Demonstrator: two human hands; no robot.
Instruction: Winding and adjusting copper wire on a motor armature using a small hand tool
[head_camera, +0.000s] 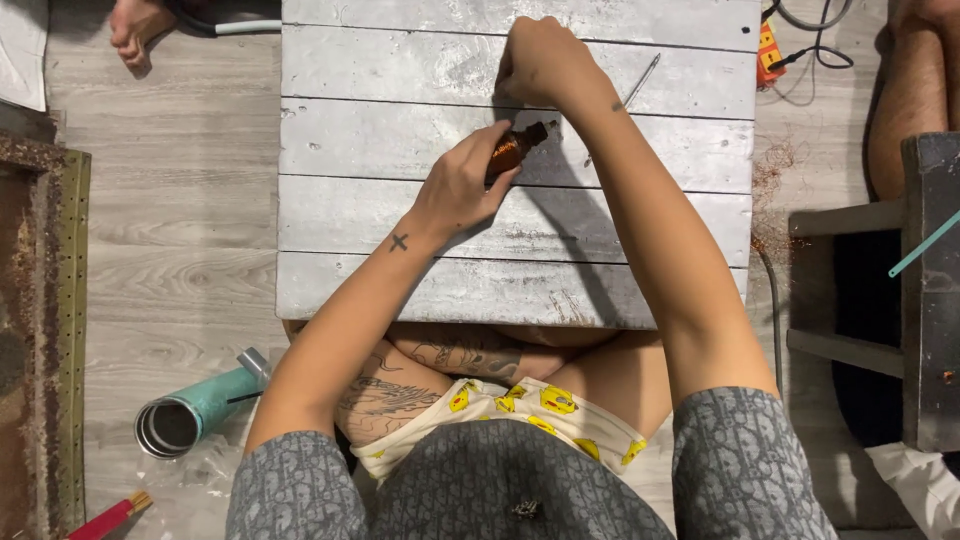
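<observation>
Head view: brown tool in left hand, tip up-right.

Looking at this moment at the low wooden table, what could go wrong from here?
1. The left hand grips the small brown object only by its lower end; it could slip as the right hand works above it.
2. The thin metal rod lies loose beside the right forearm and could be knocked off the grey plank table.

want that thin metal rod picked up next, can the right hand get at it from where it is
Probably yes: the thin metal rod lies bare on the grey board table just beside the right hand, nothing between them.
</observation>
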